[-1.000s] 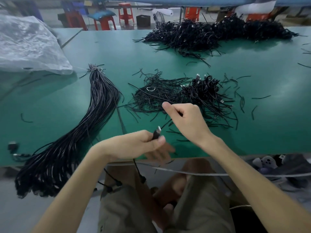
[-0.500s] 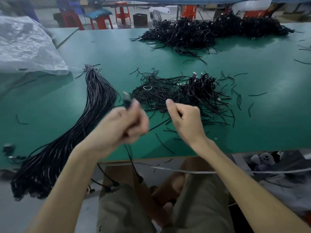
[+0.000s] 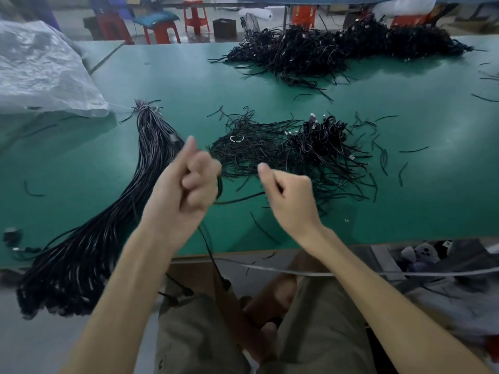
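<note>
My left hand (image 3: 186, 193) is blurred and curled round a black cable (image 3: 208, 249) that hangs from the fist over the table edge toward my lap. The cable also runs rightward (image 3: 237, 199) toward my right hand (image 3: 289, 198), whose fingers are curled; its pinch on the cable end is hard to see. Both hands hover above the green table (image 3: 81, 163), in front of a loose heap of short black ties (image 3: 259, 149) and coiled cables (image 3: 324, 136).
A long tied bundle of black cables (image 3: 108, 225) lies left, hanging over the front edge. A large cable pile (image 3: 337, 47) sits at the far side. A white plastic sack (image 3: 40, 71) lies far left. Stray ties dot the right part. Red stools (image 3: 194, 17) stand behind.
My left hand rose from the table edge up and forward with the cable, whose plug is now hidden. My right hand stayed nearly in place, its fingers curling tighter.
</note>
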Motion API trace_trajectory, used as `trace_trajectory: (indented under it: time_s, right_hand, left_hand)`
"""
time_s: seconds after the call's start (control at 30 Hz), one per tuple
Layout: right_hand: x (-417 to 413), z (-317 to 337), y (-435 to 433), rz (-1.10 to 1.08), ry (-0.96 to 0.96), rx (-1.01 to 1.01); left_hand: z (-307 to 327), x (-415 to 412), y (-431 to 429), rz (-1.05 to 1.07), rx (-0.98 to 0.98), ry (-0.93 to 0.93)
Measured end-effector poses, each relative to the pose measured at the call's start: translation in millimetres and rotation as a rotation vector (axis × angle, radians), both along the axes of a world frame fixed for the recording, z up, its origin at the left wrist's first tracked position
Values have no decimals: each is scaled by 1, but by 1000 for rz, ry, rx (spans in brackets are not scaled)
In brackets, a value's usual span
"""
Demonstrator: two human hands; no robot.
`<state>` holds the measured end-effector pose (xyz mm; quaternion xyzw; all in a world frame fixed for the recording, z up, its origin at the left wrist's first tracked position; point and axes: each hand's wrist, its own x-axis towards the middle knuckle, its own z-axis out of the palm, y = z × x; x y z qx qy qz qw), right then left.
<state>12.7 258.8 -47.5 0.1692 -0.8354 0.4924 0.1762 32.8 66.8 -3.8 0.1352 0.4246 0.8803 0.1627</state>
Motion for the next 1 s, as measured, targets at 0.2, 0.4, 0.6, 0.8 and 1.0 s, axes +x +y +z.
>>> trace_trajectory:
  time_s: [0.2,0.4,0.6,0.8,1.0]
  right_hand:
    - [-2,24,-15,-101,203,93]
    - [17,-2,-25,22,60,92]
    - [14,-9,-16,66,-250,-47]
    - [3,2,-9,345,-400,-286]
    - [7,-2,-4,283,-311,-260]
  left_hand:
    - [-17,6,28,95,-970,317]
    - [-26,-10,38,172,-159,-195]
    - [-22,-13,40,234,186,-217]
    - [-26,-7,43,119,2,-99]
    - [-15,-9,7,-105,-371,39]
